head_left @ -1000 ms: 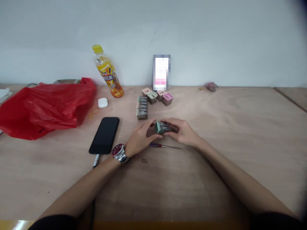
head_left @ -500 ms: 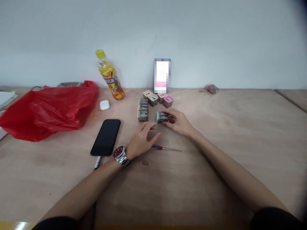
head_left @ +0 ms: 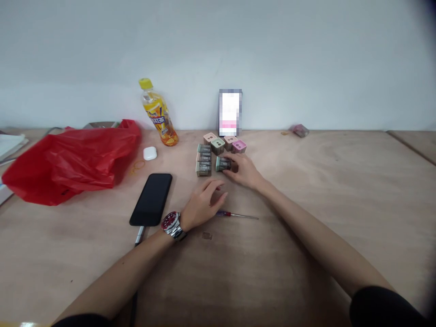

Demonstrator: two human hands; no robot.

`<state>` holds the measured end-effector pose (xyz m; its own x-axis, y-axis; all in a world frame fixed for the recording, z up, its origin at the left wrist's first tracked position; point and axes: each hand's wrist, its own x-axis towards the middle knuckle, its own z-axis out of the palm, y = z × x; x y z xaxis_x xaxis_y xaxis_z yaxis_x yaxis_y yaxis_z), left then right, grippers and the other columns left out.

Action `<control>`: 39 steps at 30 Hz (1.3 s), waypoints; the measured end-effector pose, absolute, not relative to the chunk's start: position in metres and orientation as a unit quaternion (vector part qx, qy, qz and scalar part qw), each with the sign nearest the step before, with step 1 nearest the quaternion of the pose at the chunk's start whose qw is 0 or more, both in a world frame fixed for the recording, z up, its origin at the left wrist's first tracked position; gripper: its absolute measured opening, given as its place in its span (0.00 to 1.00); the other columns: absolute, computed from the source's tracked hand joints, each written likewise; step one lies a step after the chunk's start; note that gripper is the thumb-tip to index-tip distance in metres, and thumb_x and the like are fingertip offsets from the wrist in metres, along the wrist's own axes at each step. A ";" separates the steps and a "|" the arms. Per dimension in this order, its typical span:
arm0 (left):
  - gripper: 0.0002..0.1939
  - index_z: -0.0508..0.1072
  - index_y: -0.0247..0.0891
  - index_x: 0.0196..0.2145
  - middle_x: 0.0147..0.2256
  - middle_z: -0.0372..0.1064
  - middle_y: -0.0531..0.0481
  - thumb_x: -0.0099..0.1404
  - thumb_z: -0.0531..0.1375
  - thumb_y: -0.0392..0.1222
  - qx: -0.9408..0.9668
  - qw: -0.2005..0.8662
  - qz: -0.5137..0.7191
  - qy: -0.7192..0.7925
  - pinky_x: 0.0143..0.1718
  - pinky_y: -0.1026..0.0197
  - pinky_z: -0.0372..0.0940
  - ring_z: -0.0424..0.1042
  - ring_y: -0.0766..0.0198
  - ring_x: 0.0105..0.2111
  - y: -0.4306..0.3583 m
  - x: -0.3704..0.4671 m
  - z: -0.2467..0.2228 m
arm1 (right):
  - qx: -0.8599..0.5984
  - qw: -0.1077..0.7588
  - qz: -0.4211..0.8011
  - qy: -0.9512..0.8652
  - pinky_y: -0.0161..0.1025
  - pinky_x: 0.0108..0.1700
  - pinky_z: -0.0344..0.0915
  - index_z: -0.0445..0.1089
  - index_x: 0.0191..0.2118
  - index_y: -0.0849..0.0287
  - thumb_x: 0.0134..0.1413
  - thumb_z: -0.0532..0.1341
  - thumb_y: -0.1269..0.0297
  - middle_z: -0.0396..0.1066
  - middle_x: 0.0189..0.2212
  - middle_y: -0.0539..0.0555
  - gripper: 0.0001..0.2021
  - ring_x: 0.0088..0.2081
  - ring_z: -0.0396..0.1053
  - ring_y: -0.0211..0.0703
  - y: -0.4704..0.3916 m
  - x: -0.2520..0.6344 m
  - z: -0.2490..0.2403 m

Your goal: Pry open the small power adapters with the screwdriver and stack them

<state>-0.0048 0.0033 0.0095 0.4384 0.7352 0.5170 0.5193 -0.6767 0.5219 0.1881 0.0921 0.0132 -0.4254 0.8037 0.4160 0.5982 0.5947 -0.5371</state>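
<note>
My right hand (head_left: 243,170) grips a pencil sharpener (head_left: 223,164) with a mint-green top and a smoky clear body, lying on its side. Just left of it, several similar sharpeners (head_left: 203,161) lie in a row on their sides. Behind stand upright two-hole sharpeners: a green one (head_left: 218,145), a pink-purple one (head_left: 239,146) and two peach ones, partly hidden. My left hand (head_left: 203,204) rests on the table with fingers curved and apart, holding nothing. Under its thumb side lies a screwdriver (head_left: 235,215), its handle partly covered.
On the left are a black phone (head_left: 151,199) with a cable, a white earbud case (head_left: 150,153), a red plastic bag (head_left: 75,163) and a drink bottle (head_left: 159,116). A lit phone (head_left: 230,113) leans on the wall. A small clear-and-red piece (head_left: 300,131) lies back right.
My right hand has moved the mint-green sharpener slightly left, closer to the row. My left hand stays nearly still. The whole view has shifted slightly.
</note>
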 end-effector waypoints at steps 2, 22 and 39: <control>0.13 0.65 0.36 0.50 0.43 0.68 0.44 0.68 0.57 0.37 0.837 0.147 0.371 0.375 0.44 0.58 0.70 0.71 0.63 0.40 0.004 -0.005 0.009 | -0.441 0.324 0.135 -0.826 0.53 0.53 0.63 0.70 0.53 0.59 0.50 0.65 0.66 0.71 0.45 0.60 0.22 0.50 0.66 0.56 0.097 0.186 0.010; 0.13 0.64 0.37 0.50 0.45 0.67 0.43 0.68 0.56 0.38 0.843 0.148 0.352 0.378 0.46 0.57 0.70 0.71 0.62 0.42 0.003 -0.005 0.007 | -0.496 0.294 0.072 -0.814 0.52 0.51 0.66 0.66 0.55 0.62 0.52 0.62 0.69 0.63 0.48 0.64 0.22 0.49 0.65 0.56 0.130 0.162 0.006; 0.13 0.64 0.37 0.51 0.46 0.68 0.43 0.68 0.56 0.38 0.843 0.152 0.350 0.379 0.48 0.55 0.70 0.71 0.60 0.44 0.003 -0.005 0.007 | -0.595 0.304 -0.028 -0.744 0.64 0.47 0.62 0.66 0.47 0.61 0.56 0.59 0.62 0.58 0.51 0.70 0.14 0.51 0.58 0.69 0.121 0.193 0.020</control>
<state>-0.0050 0.0025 0.0074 0.4680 0.7448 0.4756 0.5324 -0.6672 0.5209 0.1929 0.1205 0.0197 -0.1080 0.8676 0.4854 0.9020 0.2908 -0.3191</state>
